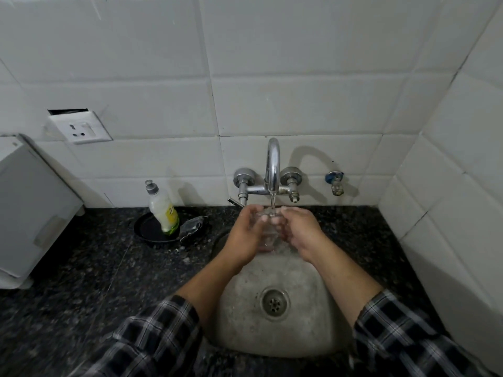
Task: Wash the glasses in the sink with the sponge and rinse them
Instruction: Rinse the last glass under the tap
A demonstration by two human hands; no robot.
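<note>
White tiled walls back a dark speckled desk (89,268) with a steel sink (299,284). At the sink's 12 o'clock, a clear glass (268,231) sits under the faucet (273,170) stream, gripped between the left hand (245,235) and right hand (300,232). A soap bottle (163,209) stands at 10 o'clock.

Two bare forearms, each ending in a bare hand: left hand (246,235), right hand (302,232). No rings, watch or bracelets visible. Long sleeves pushed up toward the elbows, left sleeve (152,336) and right sleeve (402,333), both in black-and-white plaid with grey crossing bands. Cuffs loosely bunched.
</note>
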